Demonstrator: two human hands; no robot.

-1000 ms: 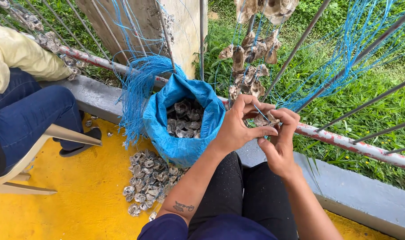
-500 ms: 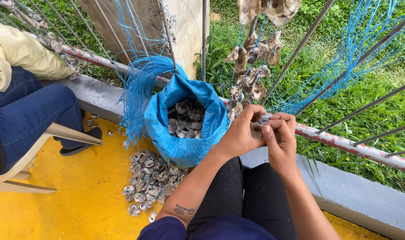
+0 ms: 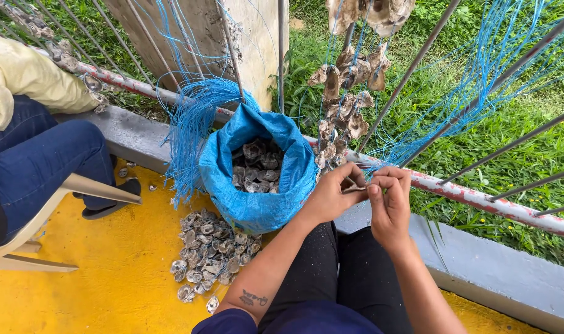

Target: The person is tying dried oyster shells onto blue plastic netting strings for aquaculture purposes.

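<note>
Nearest the viewer, the left hand (image 3: 327,196) and right hand (image 3: 390,201) have drawn together since a second ago: then they were raised slightly higher and set apart around the shell; now the fingertips of both meet over one small oyster shell (image 3: 354,185), pinched narrow, just in front of the painted rail (image 3: 480,199). Whether a strand of blue twine (image 3: 480,93) is in the pinch cannot be told. The closing-in suggests the threading or knotting of this shell is at its fine stage.

Count, moving outward:
- Two hands at work, one shell between them.
- One loose heap of shells (image 3: 206,256) on the yellow floor (image 3: 108,284), too many to number.
- One blue sack (image 3: 257,179), open, part filled with shells.
- One seated person's leg (image 3: 43,161) on one pale chair (image 3: 59,204), at left.
- One hanging string of shells (image 3: 347,99) beyond the rail, perhaps a dozen pieces; the top runs out of view.
- One bundle of blue twine beside the sack, further strands over the grass (image 3: 511,148).
</note>
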